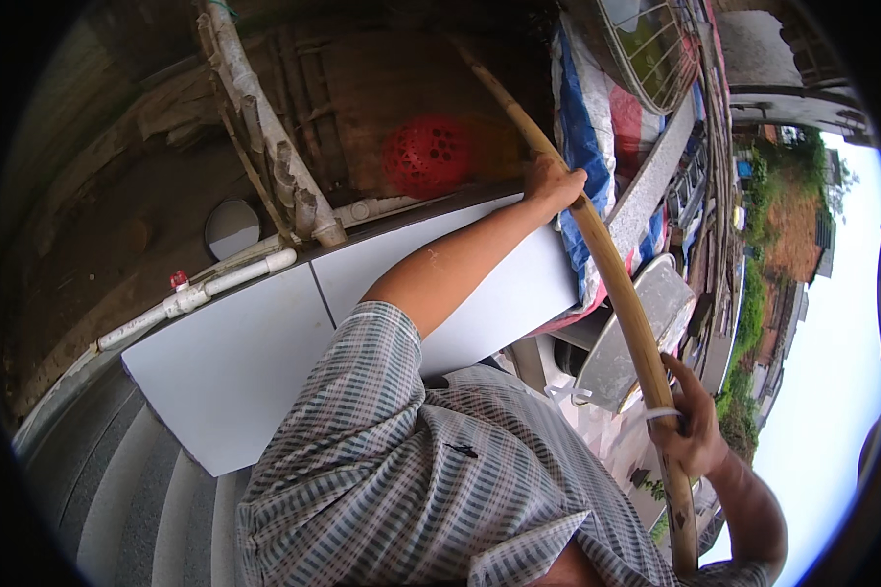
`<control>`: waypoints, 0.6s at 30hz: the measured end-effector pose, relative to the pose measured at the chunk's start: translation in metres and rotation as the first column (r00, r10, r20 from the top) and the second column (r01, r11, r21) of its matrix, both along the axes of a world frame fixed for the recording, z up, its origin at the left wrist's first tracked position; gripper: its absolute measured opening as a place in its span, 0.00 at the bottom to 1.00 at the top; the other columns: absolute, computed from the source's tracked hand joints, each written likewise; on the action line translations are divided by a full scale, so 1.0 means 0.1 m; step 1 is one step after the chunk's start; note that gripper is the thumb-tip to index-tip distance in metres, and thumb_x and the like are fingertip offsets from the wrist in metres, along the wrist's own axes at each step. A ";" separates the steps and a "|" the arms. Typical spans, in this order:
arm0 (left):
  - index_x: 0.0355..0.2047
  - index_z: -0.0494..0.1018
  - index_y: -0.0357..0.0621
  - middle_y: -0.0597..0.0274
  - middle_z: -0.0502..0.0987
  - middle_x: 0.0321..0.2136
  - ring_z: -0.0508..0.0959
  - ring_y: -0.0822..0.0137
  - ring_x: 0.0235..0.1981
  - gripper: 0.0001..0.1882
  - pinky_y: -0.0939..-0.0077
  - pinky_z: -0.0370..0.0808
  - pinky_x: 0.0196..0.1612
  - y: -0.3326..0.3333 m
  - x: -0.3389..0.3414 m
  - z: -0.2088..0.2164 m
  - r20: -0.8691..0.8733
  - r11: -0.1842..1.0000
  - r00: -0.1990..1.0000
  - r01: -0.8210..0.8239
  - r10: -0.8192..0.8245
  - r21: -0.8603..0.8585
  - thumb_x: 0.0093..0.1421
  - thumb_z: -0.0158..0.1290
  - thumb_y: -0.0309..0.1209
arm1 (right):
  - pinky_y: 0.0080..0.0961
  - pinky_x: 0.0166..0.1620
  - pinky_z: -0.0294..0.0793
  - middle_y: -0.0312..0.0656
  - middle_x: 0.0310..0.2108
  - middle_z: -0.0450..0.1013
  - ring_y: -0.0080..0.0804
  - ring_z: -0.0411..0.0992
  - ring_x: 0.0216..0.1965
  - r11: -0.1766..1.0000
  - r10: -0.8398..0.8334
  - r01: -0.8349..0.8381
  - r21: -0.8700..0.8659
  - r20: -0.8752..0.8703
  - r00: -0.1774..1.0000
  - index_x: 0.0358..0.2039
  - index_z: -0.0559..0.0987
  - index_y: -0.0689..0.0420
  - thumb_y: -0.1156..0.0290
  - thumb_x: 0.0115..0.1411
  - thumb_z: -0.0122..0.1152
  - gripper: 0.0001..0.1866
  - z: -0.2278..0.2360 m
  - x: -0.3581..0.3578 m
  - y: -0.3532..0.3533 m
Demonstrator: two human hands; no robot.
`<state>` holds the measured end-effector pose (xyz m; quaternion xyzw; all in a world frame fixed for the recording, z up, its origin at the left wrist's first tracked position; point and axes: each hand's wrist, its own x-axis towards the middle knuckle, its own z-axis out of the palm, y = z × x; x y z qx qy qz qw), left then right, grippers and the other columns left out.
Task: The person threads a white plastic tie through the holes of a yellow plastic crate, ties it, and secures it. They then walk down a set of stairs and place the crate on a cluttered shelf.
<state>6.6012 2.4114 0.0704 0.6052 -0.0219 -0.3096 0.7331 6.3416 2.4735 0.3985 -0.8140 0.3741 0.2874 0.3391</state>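
Observation:
A long wooden pole [612, 264] runs slantwise from the dark area at the top down to the lower right. My left hand [555, 184] is closed around its upper part, the arm stretched across a white panel. Lower down, my right hand [693, 421] grips the same pole, fingers wrapped round it. A white band [663, 413] circles the pole beside my right hand. The pole's far tip fades into shadow. Left of the pole, beyond the panel, is a red perforated basket [426, 157], blurred; I cannot tell whether the pole touches it.
White panels [245, 372] lie below my left arm, edged by a white pipe [196, 298] with a red valve. A rough wooden post [279, 157] stands behind. Striped tarpaulin [582, 127], a wire basket [656, 59] and a grey basin [641, 328] crowd the right. Steps [117, 499] are lower left.

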 end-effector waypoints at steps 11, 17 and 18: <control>0.30 0.76 0.29 0.51 0.79 0.30 0.81 0.59 0.33 0.18 0.63 0.78 0.38 -0.40 -0.05 -0.01 -0.061 0.960 0.992 -0.125 0.113 -0.250 0.47 0.65 0.34 | 0.30 0.31 0.75 0.49 0.34 0.79 0.32 0.77 0.28 0.939 0.298 -0.298 -0.172 -0.024 0.954 0.65 0.68 0.67 0.64 0.56 0.65 0.38 0.63 0.50 0.09; 0.24 0.75 0.26 0.46 0.80 0.24 0.82 0.55 0.29 0.19 0.61 0.78 0.36 -0.50 0.35 0.39 0.038 0.936 0.949 -0.301 0.312 -0.184 0.47 0.63 0.36 | 0.25 0.31 0.77 0.61 0.47 0.77 0.30 0.75 0.31 0.932 0.327 -0.176 -0.317 0.524 0.786 0.53 0.78 0.66 0.44 0.66 0.61 0.34 1.45 0.21 0.18; 0.23 0.75 0.25 0.43 0.80 0.23 0.81 0.54 0.27 0.20 0.61 0.78 0.36 -0.43 0.08 0.71 -0.009 0.935 0.968 -0.245 0.251 -0.257 0.47 0.63 0.36 | 0.26 0.32 0.77 0.61 0.47 0.77 0.30 0.75 0.32 0.904 0.326 -0.110 -0.413 0.500 0.802 0.53 0.78 0.65 0.44 0.66 0.61 0.33 1.66 0.15 0.47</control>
